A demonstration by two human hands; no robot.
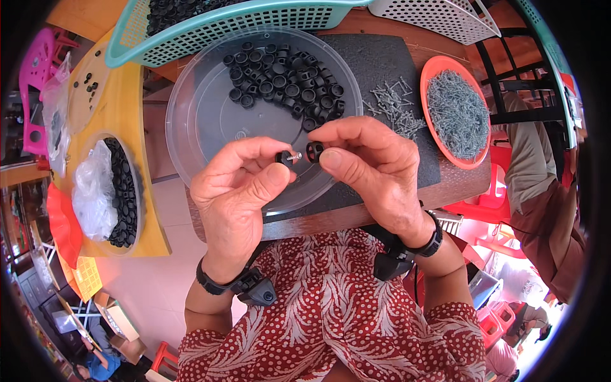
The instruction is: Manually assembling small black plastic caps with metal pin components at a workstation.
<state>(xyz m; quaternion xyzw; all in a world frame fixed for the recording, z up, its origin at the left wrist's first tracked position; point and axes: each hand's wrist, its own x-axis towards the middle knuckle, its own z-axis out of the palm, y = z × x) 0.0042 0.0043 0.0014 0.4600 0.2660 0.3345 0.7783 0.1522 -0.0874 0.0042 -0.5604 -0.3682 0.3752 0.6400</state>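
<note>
Over the near rim of a clear round tub (pixel 191 137), my two hands face each other, a small gap between them. My left hand (pixel 232 184) pinches a small black plastic piece (pixel 284 158), from which a silver screw (pixel 294 156) sticks out toward the right. Between thumb and fingers, my right hand (pixel 375 165) grips a round black wheel-like part (pixel 314 151) with holes in its face. The screw tip points at this part, not touching it. Many similar black parts (pixel 273 76) are heaped in the tub's far side.
Right of the tub, loose screws (pixel 398 105) lie on a black mat (pixel 375 57), beside an orange plate (pixel 456 60) piled with screws. A teal basket (pixel 235 41) and white basket (pixel 439 19) stand behind. Left, a yellow table (pixel 153 216) holds another tub. A person (pixel 541 178) is at right.
</note>
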